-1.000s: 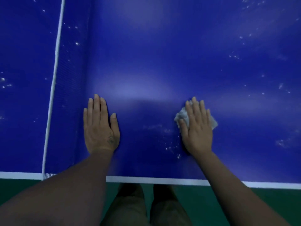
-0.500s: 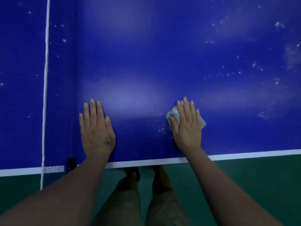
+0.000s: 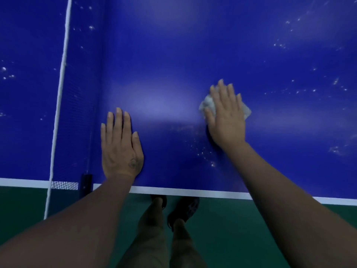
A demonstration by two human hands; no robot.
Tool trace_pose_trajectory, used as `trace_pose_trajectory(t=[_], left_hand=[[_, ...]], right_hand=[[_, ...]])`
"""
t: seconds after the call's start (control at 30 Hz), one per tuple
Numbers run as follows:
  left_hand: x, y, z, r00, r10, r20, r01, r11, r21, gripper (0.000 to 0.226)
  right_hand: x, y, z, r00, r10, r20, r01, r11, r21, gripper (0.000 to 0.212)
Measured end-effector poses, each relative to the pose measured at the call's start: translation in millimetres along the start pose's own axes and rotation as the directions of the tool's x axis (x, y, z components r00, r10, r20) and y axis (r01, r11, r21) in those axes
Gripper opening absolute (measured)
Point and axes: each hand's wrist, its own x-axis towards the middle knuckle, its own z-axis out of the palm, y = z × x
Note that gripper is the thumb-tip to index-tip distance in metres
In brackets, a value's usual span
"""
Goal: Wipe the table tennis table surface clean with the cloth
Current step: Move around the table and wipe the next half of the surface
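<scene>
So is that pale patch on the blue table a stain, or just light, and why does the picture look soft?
Head view: the pale patch on the table looks like lamp glare; the right hand on the cloth is slightly motion-blurred; the net's white band bows from wide-angle distortion.

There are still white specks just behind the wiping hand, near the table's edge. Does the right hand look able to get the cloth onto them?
Probably yes. The specks lie on bare table beside the right hand, which presses the cloth flat; nothing stands between.
</scene>
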Motion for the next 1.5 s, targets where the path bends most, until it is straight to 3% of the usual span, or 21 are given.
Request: trace_pose_trajectory(t=[0.13, 0.2, 0.3, 0.37, 0.47, 0.6, 0.73, 0.83, 0.9, 1.03, 1.1, 1.17, 1.23, 1.33, 1.5], left_hand=[[-1, 1, 0, 1.000, 0.004, -0.030, -0.005, 1.000, -0.028, 0.060], [-1, 1, 0, 0.999, 0.002, -0.034, -0.003, 1.000, -0.031, 0.060], [0, 1, 1, 0.999, 0.008, -0.038, -0.009, 1.000, -0.019, 0.060], [0, 0, 2, 0.999, 0.011, -0.040, -0.012, 1.000, -0.019, 0.060], [0, 2, 1, 0.999, 0.010, -0.046, -0.011, 0.999, -0.030, 0.060], [1, 2, 2, 0.998, 0.011, -0.064, -0.013, 0.999, -0.031, 0.060], [0, 2, 2, 0.998, 0.008, -0.070, -0.010, 0.999, -0.032, 0.059], [1, 1, 3, 0.998, 0.012, -0.064, -0.014, 0.999, -0.031, 0.059], [1, 2, 3, 0.998, 0.008, -0.060, -0.010, 1.000, -0.029, 0.059], [1, 2, 3, 0.998, 0.003, -0.069, -0.005, 0.999, -0.037, 0.059], [1, 2, 2, 0.998, 0.005, -0.069, -0.007, 0.999, -0.033, 0.058], [0, 2, 2, 0.997, 0.007, -0.070, -0.009, 1.000, -0.021, 0.058], [1, 1, 2, 0.998, 0.011, -0.069, -0.012, 1.000, -0.012, 0.058], [1, 1, 2, 0.997, 0.015, -0.072, -0.016, 1.000, -0.024, 0.058], [-1, 1, 2, 0.995, 0.018, -0.097, -0.022, 0.999, -0.039, 0.057]], right_hand=[[-74, 2, 0, 0.926, -0.343, 0.157, 0.346, 0.938, 0.008, 0.058], [-66, 22, -4, 0.914, -0.374, 0.156, 0.377, 0.926, 0.012, 0.058], [-42, 63, -13, 0.988, -0.120, 0.094, 0.119, 0.993, 0.009, 0.058], [-54, 80, -18, 0.995, 0.091, 0.043, -0.092, 0.996, 0.015, 0.060], [-103, 68, -14, 0.944, 0.329, -0.036, -0.327, 0.944, 0.052, 0.060], [-149, -8, 7, 0.803, 0.593, -0.067, -0.584, 0.804, 0.116, 0.063], [-136, -82, 25, 0.797, 0.602, -0.050, -0.579, 0.785, 0.219, 0.062], [-110, -81, 26, 0.742, 0.667, -0.063, -0.616, 0.717, 0.327, 0.058], [-89, -64, 23, 0.731, 0.673, -0.114, -0.621, 0.725, 0.298, 0.057], [-34, -44, 24, 0.894, 0.433, -0.113, -0.424, 0.900, 0.099, 0.059], [-4, -45, 26, 0.977, 0.188, -0.099, -0.185, 0.982, 0.037, 0.058], [25, -53, 26, 0.995, -0.086, -0.050, 0.088, 0.996, 0.028, 0.058], [45, -63, 26, 0.947, -0.318, 0.042, 0.316, 0.947, 0.053, 0.058], [44, -67, 24, 0.813, -0.566, 0.137, 0.566, 0.823, 0.041, 0.057], [-37, -54, 14, 0.578, -0.776, 0.254, 0.775, 0.619, 0.126, 0.060]])
